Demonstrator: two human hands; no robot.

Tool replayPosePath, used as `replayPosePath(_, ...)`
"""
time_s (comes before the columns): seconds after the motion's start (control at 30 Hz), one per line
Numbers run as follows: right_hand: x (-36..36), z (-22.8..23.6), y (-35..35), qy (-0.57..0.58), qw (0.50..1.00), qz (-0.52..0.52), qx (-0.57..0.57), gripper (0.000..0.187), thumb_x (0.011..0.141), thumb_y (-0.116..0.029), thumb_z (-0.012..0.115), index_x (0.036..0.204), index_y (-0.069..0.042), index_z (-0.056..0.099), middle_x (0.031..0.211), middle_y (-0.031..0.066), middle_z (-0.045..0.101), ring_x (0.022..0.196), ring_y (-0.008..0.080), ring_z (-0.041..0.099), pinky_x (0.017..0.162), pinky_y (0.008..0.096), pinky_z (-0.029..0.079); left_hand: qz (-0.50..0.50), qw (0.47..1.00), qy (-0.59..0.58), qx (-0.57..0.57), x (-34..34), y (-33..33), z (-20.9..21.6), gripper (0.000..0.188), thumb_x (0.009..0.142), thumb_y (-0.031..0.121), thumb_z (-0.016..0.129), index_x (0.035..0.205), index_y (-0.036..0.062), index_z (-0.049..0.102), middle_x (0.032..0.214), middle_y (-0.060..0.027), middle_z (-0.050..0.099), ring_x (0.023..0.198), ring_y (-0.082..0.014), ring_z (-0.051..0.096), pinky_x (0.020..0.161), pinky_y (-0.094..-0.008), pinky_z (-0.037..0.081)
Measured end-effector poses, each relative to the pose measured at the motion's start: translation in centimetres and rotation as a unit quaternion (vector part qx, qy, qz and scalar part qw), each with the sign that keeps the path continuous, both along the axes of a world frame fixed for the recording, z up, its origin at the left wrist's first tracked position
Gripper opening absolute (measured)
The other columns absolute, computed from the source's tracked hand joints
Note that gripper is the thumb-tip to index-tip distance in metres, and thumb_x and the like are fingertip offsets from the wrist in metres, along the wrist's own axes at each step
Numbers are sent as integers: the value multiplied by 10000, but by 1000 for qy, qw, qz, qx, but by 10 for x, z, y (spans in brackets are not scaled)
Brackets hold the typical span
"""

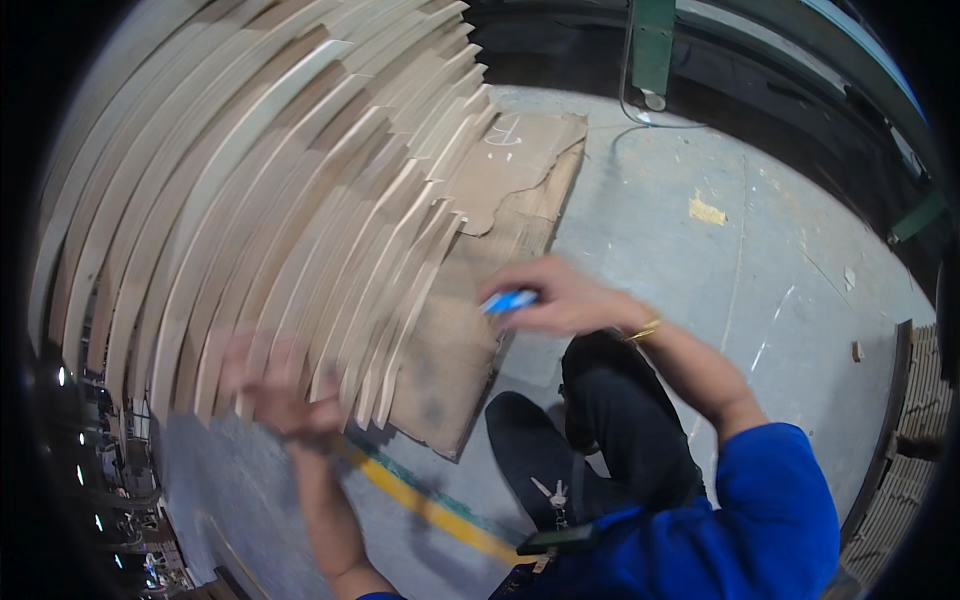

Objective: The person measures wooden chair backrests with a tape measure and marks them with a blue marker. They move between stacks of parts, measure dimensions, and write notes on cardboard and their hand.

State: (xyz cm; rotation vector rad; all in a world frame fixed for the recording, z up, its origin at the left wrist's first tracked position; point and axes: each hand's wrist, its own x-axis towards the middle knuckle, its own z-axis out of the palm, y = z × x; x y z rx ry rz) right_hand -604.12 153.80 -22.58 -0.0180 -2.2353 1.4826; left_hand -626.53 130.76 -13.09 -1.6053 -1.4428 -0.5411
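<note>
A large stack of curved, pale wooden slats (260,200) fills the left side, lying on a flat piece of brown cardboard (440,390). My left hand (285,390) is at the slats' near ends, its fingers spread and blurred by motion; whether they touch the wood I cannot tell. Over the cardboard, to the right of the stack, my right hand (560,297) is closed around a small blue-and-white object (511,301). The fingers and blur hide what kind of thing that is.
Grey floor lies around the cardboard, with a yellow-and-green line (430,508) near my legs. A green machine frame (653,50) stands at the back, a cable (625,95) beside it. Another stack of slats (915,430) is at the far right. Keys (555,495) hang at my waist.
</note>
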Motion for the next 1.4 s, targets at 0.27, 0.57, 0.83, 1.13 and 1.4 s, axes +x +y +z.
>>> replayPosePath(0.27,161,-220,170,-234,851,-409,-230,275,880,-270,544,819,-9,601,605,42,570,454,98,498,425,254,402,24,825,-458,-331,24,146,-286,327,750,186,678,1022,13,621,1115,-199,543,1077,-365,494,941,-398,388)
replayPosePath(0.57,244,-414,246,-196,645,-637,-372,333,928,-276,478,680,-54,490,494,28,485,366,119,436,349,275,353,90,798,-333,-494,4,462,-341,478,806,295,610,1149,-34,551,1148,-248,555,1122,-371,501,952,-414,400)
replayPosePath(0.83,257,-440,243,-222,593,-741,-222,275,951,-222,474,748,-36,470,544,18,455,444,93,433,396,263,373,250,821,-318,-403,7,644,-378,462,818,249,565,1187,-17,481,1398,-205,328,1206,-375,435,966,-530,362)
replayPosePath(1.13,265,-446,261,-218,550,-702,-398,267,932,-272,509,857,-15,512,586,44,509,463,104,473,401,247,375,265,781,-201,-528,-150,646,-384,353,847,120,437,1160,-38,471,1423,-218,299,1144,-385,502,922,-500,427)
replayPosePath(1.4,270,-399,355,-146,666,-604,-413,293,917,-319,528,857,-32,519,589,72,539,462,112,498,415,252,380,285,800,-271,-453,-158,673,-394,382,806,89,462,1149,-69,404,1447,-188,281,1027,-424,566,857,-534,449)
